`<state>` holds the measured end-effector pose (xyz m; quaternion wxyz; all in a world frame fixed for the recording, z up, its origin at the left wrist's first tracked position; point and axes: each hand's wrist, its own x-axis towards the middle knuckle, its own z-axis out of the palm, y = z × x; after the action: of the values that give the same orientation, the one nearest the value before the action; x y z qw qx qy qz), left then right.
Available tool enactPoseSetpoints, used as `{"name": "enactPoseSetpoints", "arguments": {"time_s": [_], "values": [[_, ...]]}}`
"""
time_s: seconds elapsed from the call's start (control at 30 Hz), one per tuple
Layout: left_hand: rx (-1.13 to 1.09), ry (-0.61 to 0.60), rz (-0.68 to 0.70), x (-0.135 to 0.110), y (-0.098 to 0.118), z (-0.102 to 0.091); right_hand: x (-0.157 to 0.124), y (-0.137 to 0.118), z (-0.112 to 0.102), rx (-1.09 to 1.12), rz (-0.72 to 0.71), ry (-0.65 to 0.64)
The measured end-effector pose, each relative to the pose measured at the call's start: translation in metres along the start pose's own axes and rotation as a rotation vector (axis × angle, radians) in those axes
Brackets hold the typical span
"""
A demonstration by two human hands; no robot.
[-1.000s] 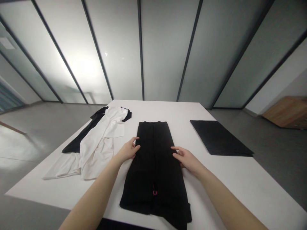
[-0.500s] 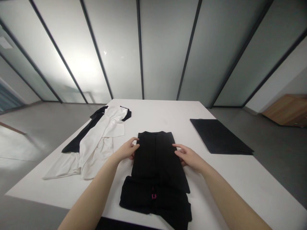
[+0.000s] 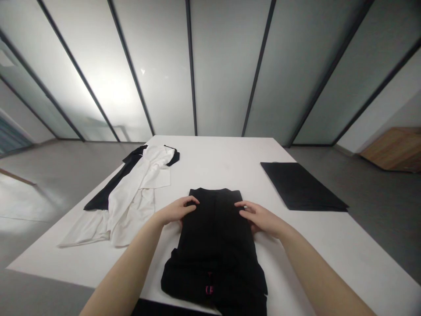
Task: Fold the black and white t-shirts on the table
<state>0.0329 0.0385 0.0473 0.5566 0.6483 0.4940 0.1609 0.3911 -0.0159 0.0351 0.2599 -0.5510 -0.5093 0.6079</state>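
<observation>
A folded black shirt (image 3: 215, 232) lies on the white table in front of me, its collar edge pointing away. Small pink print shows on its lower part. My left hand (image 3: 179, 210) holds its left side near the collar, thumb and forefinger on top of the cloth. At the opposite side my right hand (image 3: 259, 217) has its thumb and forefinger at the edge. The other fingers of both hands are partly hidden beside or under the cloth.
To the left, a white garment (image 3: 131, 197) lies loosely over a black garment (image 3: 98, 199). A flat folded black piece of cloth (image 3: 301, 186) rests on the table's (image 3: 220, 162) right side. Frosted glass panels (image 3: 223, 70) stand behind.
The shirt's collar end has come a little towards me, along with both hands. The upper folded part now lies more evenly over the lower part, and the pink print sits lower.
</observation>
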Motion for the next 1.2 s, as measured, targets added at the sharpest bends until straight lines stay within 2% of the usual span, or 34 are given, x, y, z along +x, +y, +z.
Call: {"name": "enactPoseSetpoints", "arguments": {"time_s": [0.07, 0.13, 0.2, 0.33, 0.4, 0.57, 0.67, 0.73, 0.83, 0.93, 1.0, 1.07, 1.2], "values": [[0.043, 0.214, 0.114, 0.012, -0.005, 0.005, 0.01, 0.003, 0.007, 0.065, -0.101, 0.186], [0.054, 0.359, 0.174, 0.022, -0.01, 0.01, 0.019, 0.005, 0.013, 0.115, -0.14, 0.271], [-0.029, 0.408, 0.166, 0.028, -0.013, 0.015, 0.023, 0.007, 0.015, 0.164, -0.127, 0.317], [-0.321, 0.444, -0.003, 0.034, -0.013, 0.012, 0.026, 0.006, 0.009, 0.237, -0.036, 0.355], [-0.426, 0.376, -0.084, 0.037, -0.009, 0.002, 0.028, 0.002, 0.0, 0.246, 0.043, 0.284], [-0.695, -0.104, -0.306, 0.046, 0.003, -0.034, 0.043, -0.015, -0.03, 0.282, 0.401, -0.062], [-0.821, -0.236, -0.374, 0.052, 0.007, -0.041, 0.054, -0.027, -0.041, 0.395, 0.466, -0.13], [-0.851, -0.234, -0.373, 0.059, 0.004, -0.036, 0.059, -0.034, -0.043, 0.461, 0.44, -0.15], [-0.829, -0.123, -0.342, 0.075, -0.001, -0.023, 0.07, -0.04, -0.035, 0.462, 0.388, -0.133], [-0.774, 0.066, -0.267, 0.095, 0.006, -0.019, 0.089, -0.05, -0.025, 0.369, 0.237, 0.056], [-0.736, 0.212, -0.159, 0.111, 0.022, -0.026, 0.107, -0.066, -0.024, 0.322, 0.092, 0.2], [-0.703, 0.352, 0.006, 0.127, 0.049, -0.039, 0.125, -0.09, -0.027, 0.324, -0.036, 0.301], [-0.738, 0.49, 0.328, 0.148, 0.111, -0.073, 0.149, -0.15, -0.041, 0.364, -0.309, 0.421]]}}
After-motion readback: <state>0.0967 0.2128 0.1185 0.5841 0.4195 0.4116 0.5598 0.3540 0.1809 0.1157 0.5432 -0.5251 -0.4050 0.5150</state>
